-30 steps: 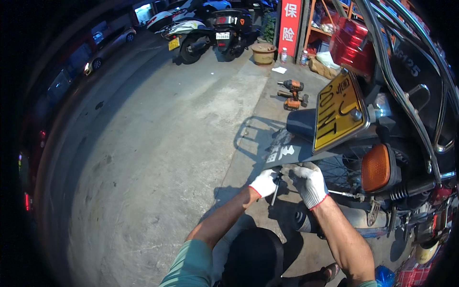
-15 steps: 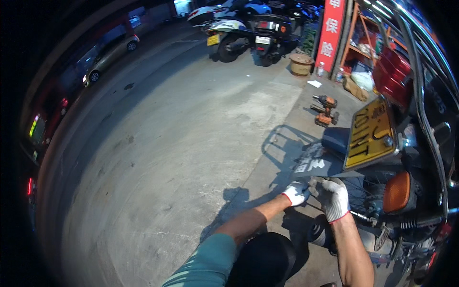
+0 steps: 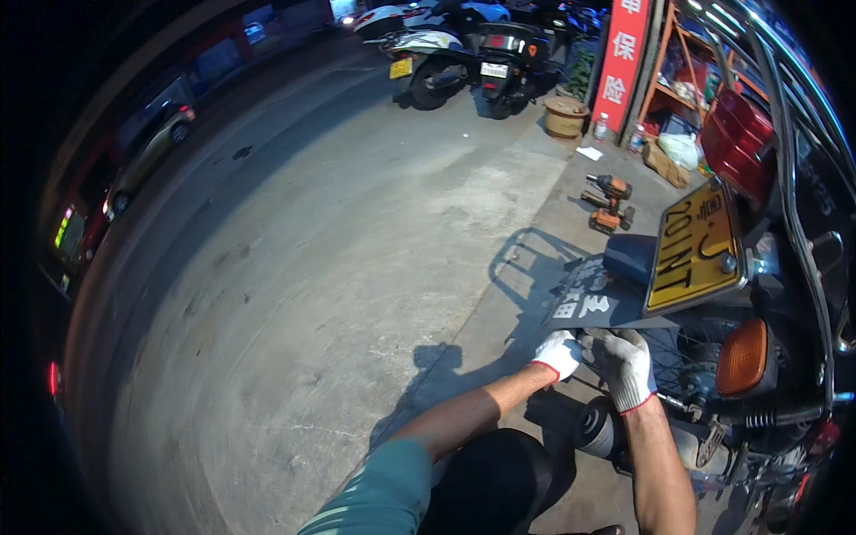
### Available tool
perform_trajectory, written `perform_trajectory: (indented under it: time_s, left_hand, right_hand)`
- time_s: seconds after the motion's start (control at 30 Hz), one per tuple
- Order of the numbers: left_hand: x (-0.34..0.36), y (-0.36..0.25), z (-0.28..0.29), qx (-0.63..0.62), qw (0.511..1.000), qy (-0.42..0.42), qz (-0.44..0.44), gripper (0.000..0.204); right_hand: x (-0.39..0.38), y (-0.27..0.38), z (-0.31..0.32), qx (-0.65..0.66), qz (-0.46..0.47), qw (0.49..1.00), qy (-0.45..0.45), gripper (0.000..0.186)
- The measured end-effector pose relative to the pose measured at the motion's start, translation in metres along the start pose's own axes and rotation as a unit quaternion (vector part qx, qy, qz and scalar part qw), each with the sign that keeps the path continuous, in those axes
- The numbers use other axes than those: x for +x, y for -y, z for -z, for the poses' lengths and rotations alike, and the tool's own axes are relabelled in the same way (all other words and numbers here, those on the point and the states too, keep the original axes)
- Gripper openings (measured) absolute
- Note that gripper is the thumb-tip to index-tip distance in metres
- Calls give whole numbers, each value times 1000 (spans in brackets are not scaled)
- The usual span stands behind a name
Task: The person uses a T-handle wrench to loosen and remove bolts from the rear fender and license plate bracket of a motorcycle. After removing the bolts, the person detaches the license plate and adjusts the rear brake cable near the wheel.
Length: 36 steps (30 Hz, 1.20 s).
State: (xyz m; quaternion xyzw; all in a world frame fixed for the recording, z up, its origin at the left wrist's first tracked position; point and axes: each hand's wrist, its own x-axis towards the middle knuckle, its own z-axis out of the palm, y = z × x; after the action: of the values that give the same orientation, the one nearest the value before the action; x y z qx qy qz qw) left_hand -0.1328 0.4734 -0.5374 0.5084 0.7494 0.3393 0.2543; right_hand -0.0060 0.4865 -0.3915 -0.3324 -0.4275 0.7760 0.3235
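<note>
My left hand (image 3: 557,355), in a white red-cuffed glove, is closed beneath the lower edge of a dark mudflap (image 3: 615,304) with white lettering; what it grips is mostly hidden. My right hand (image 3: 621,361), gloved the same, sits just right of it with fingers bent at the flap's underside; what they hold cannot be made out. The flap hangs at the back of a motorcycle (image 3: 807,276), below a yellow licence plate (image 3: 695,250). An orange indicator (image 3: 742,357) and a spoked wheel are right of my hands, and a silencer (image 3: 660,437) lies below them.
Orange-and-black power tools (image 3: 611,203) lie on the concrete (image 3: 357,267) beyond the flap. Parked scooters (image 3: 504,71), a plant pot (image 3: 565,117), a red sign (image 3: 621,53), bottles and an orange shelf (image 3: 669,80) stand behind. A car (image 3: 152,152) is on the road at left.
The view has shifted, so the motorcycle and hands appear farther right and lower. My hands stay at the flap's edge. The car at left has moved along the road toward the lower left.
</note>
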Motion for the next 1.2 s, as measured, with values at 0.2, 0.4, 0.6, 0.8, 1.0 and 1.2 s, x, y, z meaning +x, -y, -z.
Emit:
perform_trajectory:
  time_s: [0.2, 0.4, 0.6, 0.8, 1.0, 1.2]
  left_hand:
    - [52, 24, -3, 107, 965, 228, -65, 30]
    - [43, 16, 0, 56, 978, 179, -88, 36]
    - [11, 33, 8, 104, 989, 4, -103, 31]
    - [-20, -2, 49, -9, 888, -57, -455, 26]
    - [-3, 8, 18, 38, 926, -12, -375, 14]
    - [17, 58, -37, 35, 965, 18, -261, 28]
  right_hand:
    - [11, -5, 11, -236, 52, 970, -17, 31]
    - [24, -24, 34, -745, -55, 663, 50, 36]
    - [37, -40, 50, -743, -36, 667, 48, 32]
    - [28, -31, 48, -739, -50, 670, 40, 33]
    - [12, -20, 28, -689, 62, 719, -64, 32]
    - [1, -4, -10, -139, 1, 990, -11, 27]
